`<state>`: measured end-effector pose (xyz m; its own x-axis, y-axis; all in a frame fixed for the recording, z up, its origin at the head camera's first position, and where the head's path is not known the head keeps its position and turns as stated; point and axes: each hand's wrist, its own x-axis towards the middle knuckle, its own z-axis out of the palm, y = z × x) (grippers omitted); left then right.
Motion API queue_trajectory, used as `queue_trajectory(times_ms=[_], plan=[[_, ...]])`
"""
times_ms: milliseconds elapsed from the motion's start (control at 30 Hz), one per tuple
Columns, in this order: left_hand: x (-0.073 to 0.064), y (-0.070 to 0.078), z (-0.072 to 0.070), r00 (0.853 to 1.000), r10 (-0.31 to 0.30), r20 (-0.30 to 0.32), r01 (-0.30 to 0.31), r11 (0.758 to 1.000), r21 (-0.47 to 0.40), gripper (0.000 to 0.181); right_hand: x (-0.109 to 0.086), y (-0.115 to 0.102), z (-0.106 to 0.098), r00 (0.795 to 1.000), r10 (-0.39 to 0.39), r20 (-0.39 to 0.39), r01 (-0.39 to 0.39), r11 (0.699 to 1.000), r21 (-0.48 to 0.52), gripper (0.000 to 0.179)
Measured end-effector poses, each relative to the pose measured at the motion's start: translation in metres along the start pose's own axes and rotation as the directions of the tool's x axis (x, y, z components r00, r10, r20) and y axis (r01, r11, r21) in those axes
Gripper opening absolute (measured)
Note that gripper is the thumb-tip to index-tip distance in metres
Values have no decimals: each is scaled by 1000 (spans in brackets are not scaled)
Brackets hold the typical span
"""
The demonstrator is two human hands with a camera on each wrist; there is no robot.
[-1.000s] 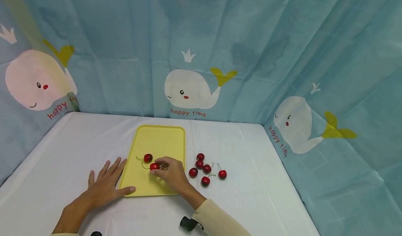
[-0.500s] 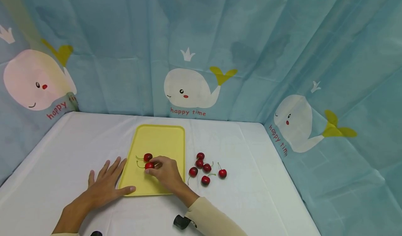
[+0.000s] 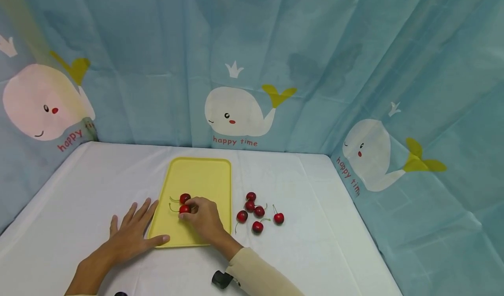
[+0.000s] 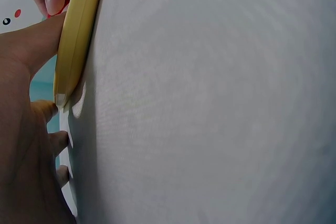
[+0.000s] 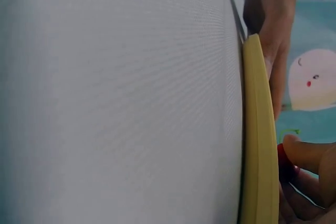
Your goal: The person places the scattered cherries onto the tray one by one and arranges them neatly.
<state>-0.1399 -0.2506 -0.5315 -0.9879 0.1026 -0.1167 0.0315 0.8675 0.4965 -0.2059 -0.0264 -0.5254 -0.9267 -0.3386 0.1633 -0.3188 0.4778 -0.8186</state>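
Observation:
My right hand (image 3: 205, 219) pinches a red cherry (image 3: 184, 209) between thumb and fingers, low over the yellow tray (image 3: 201, 173). The cherry's green stem points left. Just behind it on the tray lies a second cherry (image 3: 184, 198), its stem also toward the left. My left hand (image 3: 130, 234) lies with fingers spread at the tray's left edge, thumb over the near left corner. In the right wrist view the held cherry (image 5: 285, 162) shows beside my thumb, above the tray rim (image 5: 260, 145). The left wrist view shows my left thumb (image 4: 44, 43) against the tray.
Several loose cherries (image 3: 258, 211) with stems lie in a group on the white tablecloth (image 3: 299, 252) right of the tray. One cherry (image 3: 278, 218) sits a little apart at the right. A blue whale-print curtain (image 3: 165, 103) stands behind and at both sides.
My right hand has moved left across the tray with its cherry, bringing it just in front of the other cherry. My left hand has stayed in place.

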Motion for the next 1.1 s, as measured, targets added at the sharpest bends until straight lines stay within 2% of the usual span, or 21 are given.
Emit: queue_trajectory(times_ms=[533,1100], plan=[[0,-2,2,1000,12,-11,-12,1000,-3,115,1,-1,8,999,-42,2,42,994,-103,28],[0,-2,2,1000,8,-7,-8,1000,1,115,2,0,6,999,-40,14,41,995,-86,29]])
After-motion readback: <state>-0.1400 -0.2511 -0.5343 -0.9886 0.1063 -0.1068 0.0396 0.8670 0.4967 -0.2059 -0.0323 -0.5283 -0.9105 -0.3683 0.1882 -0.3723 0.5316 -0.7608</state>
